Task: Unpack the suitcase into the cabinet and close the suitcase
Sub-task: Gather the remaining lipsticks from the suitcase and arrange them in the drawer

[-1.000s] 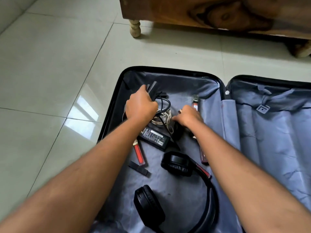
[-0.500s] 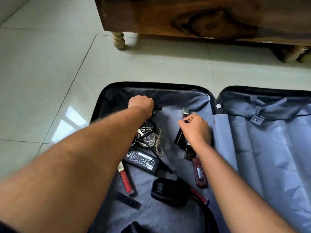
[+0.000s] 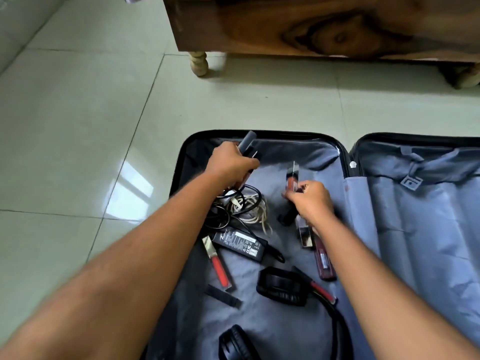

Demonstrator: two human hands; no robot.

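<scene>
**Both hands gripping small items inside the open suitcase**

We look down at a suitcase [image 3: 342, 162] lying open on a pale tiled floor [image 3: 78, 126], its grey-lined halves spread flat. Just beyond it stands a dark wooden cabinet [image 3: 324, 24] on turned legs.

Our left hand [image 3: 231, 165] is in the far corner of the left half, its grip closed around a bundle of slim dark tubes [image 3: 246, 141] that poke out past the knuckles. Our right hand [image 3: 311, 201] is near the middle of the same half, its grip closed around a reddish lip-gloss tube [image 3: 292, 178] with its end pointing up; more tube-like items show below the fist, but we cannot tell how many it holds.

Between and below the hands lies a tangle of black and white cables [image 3: 246, 206]. Nearer us rest a black power adapter [image 3: 240, 241], a red lip gloss [image 3: 219, 266] just beside it, a dark red tube [image 3: 324, 261] under the right wrist, a small black strip [image 3: 223, 298], and black headphones [image 3: 285, 287] with red trim.
</scene>
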